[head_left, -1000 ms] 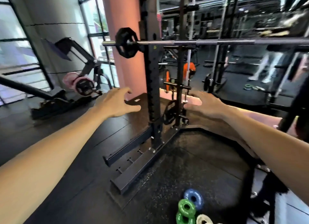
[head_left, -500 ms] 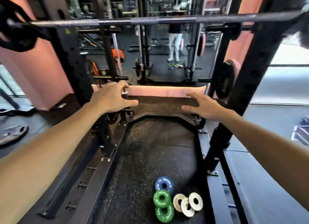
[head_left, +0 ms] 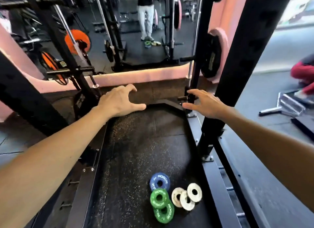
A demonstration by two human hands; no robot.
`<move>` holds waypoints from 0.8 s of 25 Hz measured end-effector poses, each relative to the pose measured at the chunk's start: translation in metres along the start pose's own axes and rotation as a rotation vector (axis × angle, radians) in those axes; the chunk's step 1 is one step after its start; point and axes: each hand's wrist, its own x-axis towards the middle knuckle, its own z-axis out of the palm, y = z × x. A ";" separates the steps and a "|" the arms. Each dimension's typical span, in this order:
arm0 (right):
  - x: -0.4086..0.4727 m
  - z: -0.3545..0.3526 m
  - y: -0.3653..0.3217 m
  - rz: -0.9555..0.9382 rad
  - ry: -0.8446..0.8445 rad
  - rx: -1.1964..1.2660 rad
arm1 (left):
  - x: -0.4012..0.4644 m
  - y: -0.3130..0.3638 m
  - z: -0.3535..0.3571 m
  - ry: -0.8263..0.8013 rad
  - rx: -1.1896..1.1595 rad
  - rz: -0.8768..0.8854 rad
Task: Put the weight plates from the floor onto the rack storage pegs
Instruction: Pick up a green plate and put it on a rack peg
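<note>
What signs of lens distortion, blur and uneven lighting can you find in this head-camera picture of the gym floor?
Head view: the wide-angle lens bows the black steel rack uprights outward and stretches both forearms; the small blue, green and white rubber weight plates are fairly sharp; the red-clothed person at right is smeared; daylight washes out the top right.

We look from head height, forward and down (wide-angle), onto the rack floor (head_left: pixel 144 142), both forearms reaching ahead.
</note>
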 end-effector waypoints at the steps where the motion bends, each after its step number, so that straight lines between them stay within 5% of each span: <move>1: 0.010 0.015 0.007 0.012 -0.014 0.007 | 0.013 -0.002 0.017 -0.028 0.006 0.002; 10: 0.059 0.249 0.101 0.154 -0.138 0.052 | 0.080 -0.053 0.274 -0.249 -0.107 0.045; 20: -0.001 0.604 0.209 0.280 -0.387 0.078 | 0.009 -0.155 0.629 -0.563 -0.166 -0.087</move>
